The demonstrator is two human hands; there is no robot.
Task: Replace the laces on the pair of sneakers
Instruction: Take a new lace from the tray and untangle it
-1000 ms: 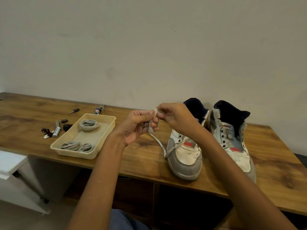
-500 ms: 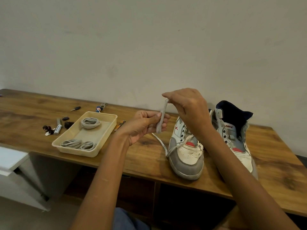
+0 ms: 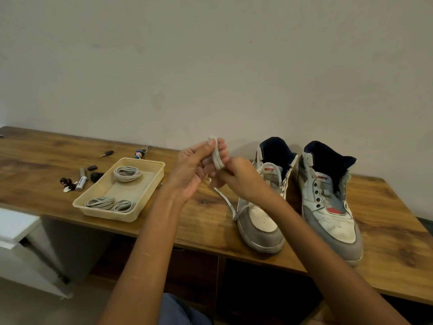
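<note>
Hands meet above wooden tabletop (image 3: 386,231), left of the shoes. Left hand (image 3: 194,167) raised, palm facing the camera, fingers loosely curled with a flat grey-white shoelace (image 3: 216,157) looped around them, thumb pressing the loop at the top. Right hand (image 3: 239,178) just beside and below, fingers pinching the same lace; its tail runs down to the toe of the left grey-and-white high-top sneaker (image 3: 262,221). Right grey-and-white high-top sneaker (image 3: 328,207) stands beside it, eyelets bare. Shallow cream plastic tray (image 3: 98,207) well left of the hands holds three coiled grey laces (image 3: 127,173). Marker pen (image 3: 82,181) and small dark bits lie left of the tray.
</note>
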